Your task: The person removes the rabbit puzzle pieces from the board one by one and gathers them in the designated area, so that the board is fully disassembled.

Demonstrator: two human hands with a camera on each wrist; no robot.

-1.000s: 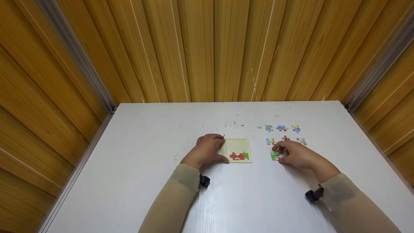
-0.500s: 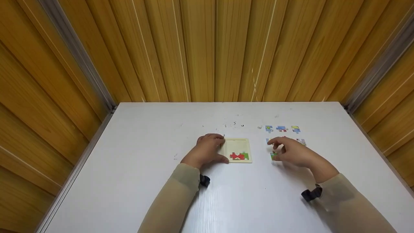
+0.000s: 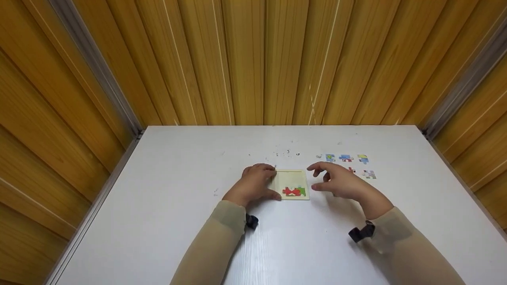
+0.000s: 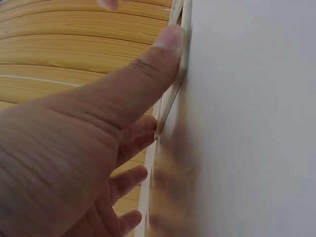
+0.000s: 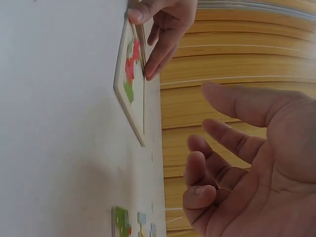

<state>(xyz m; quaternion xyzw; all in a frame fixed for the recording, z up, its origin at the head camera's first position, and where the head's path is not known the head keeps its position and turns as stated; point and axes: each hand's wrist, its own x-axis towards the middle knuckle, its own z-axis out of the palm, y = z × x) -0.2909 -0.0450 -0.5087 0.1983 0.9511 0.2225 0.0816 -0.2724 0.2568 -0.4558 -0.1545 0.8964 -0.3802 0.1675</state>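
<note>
My left hand (image 3: 256,182) holds the left side of a square wooden puzzle tray (image 3: 291,179), thumb on the near edge and fingers on the far one. Joined red and green jigsaw pieces (image 3: 294,192) lie along the tray's near side. Just right of the tray, my right hand (image 3: 340,181) hovers with nothing in it; the right wrist view shows its fingers loosely bent and the thumb apart. A green jigsaw piece (image 5: 120,220) lies on the table in that view, while in the head view the right hand hides it.
Several loose jigsaw pieces lie in rows on the white table (image 3: 182,166) at the right, among them a blue-and-red piece (image 3: 345,158) and a pale piece (image 3: 369,174). Dark specks mark the tabletop behind the tray. Wood-look panel walls (image 3: 245,63) stand behind and beside the table.
My right hand has let go of the green jigsaw piece and moved left to the tray's right edge, holding nothing. The left hand and the tray have stayed in place.
</note>
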